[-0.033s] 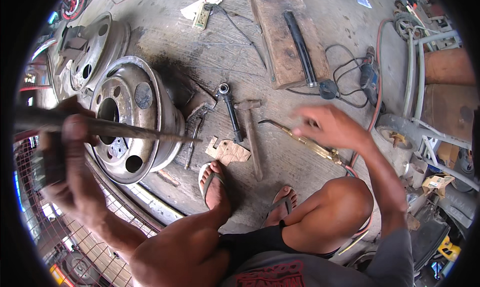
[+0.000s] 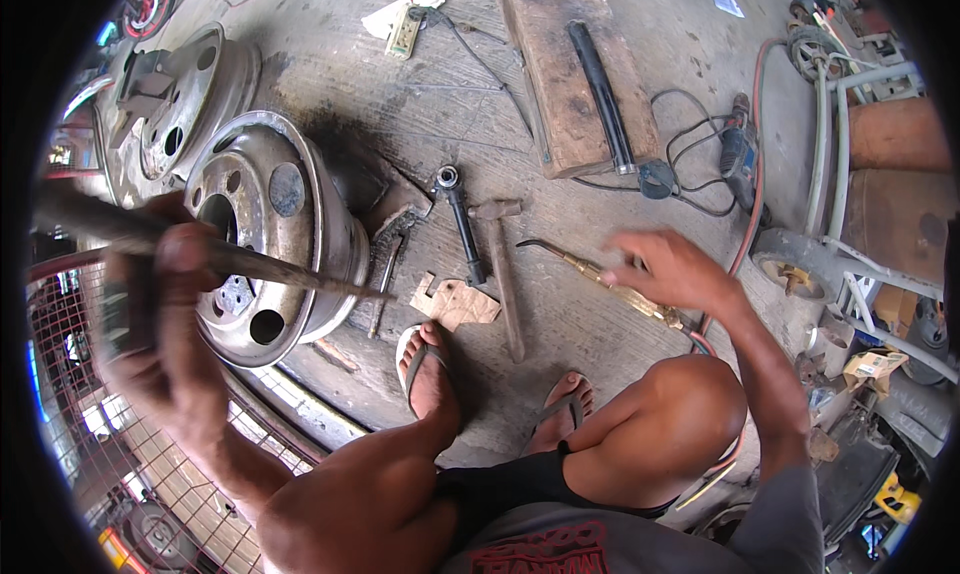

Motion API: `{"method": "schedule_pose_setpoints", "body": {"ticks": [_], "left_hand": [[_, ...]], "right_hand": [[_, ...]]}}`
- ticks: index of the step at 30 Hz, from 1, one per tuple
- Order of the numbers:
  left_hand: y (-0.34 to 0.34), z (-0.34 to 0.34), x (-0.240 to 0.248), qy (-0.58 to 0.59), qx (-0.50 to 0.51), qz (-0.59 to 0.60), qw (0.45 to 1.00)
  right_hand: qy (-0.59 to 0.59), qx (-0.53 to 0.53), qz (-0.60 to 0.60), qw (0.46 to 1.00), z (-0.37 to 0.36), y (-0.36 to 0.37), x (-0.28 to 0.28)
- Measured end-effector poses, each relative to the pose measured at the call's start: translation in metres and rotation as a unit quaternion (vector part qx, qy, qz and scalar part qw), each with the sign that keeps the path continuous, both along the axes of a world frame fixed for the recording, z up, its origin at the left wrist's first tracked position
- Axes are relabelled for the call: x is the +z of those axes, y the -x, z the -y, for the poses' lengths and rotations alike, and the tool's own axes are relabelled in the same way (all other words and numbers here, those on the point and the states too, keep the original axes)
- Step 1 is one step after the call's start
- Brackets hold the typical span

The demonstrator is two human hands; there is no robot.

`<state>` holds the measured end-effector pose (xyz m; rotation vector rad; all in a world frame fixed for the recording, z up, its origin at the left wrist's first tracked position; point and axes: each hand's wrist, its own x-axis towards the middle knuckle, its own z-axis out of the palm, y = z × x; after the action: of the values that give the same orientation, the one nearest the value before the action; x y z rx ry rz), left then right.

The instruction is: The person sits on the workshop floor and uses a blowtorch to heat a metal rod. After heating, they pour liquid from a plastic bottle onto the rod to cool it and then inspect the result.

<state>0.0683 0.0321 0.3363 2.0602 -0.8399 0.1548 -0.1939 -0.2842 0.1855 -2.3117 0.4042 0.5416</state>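
My left hand (image 2: 180,324) is closed around a long dark metal bar (image 2: 270,267), which tapers to the right. The bar passes in front of a steel wheel rim (image 2: 270,194) standing on the floor. Against the same palm sits a dark block-like thing (image 2: 128,309), too blurred to name. My right hand (image 2: 672,269), somewhat blurred, has its fingers loosely apart and nothing visible in them. Just beside and below it lies a brass gas torch (image 2: 630,296); whether they touch I cannot tell. Between my hands lie a hammer (image 2: 505,274) and a black rod with a ring end (image 2: 462,229).
A second wheel rim (image 2: 190,94) stands at far left. A thick wooden board (image 2: 560,74) bears a black tube (image 2: 600,99). A corded power tool (image 2: 738,154) and a red hose (image 2: 757,174) lie right. Cardboard (image 2: 455,302) lies near my foot; red wire mesh (image 2: 120,454) borders the left.
My left hand, with the bar, has shifted slightly to the right. My right hand has moved a little right and down, above the torch.
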Motion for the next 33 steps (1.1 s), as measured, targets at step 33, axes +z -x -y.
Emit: {"method": "schedule_pose_setpoints", "body": {"ticks": [33], "left_hand": [[0.06, -0.012, -0.345, -0.597, -0.216, 0.006, 0.773]], "right_hand": [[-0.233, -0.374, 0.004, 0.898, -0.022, 0.216, -0.015]]}}
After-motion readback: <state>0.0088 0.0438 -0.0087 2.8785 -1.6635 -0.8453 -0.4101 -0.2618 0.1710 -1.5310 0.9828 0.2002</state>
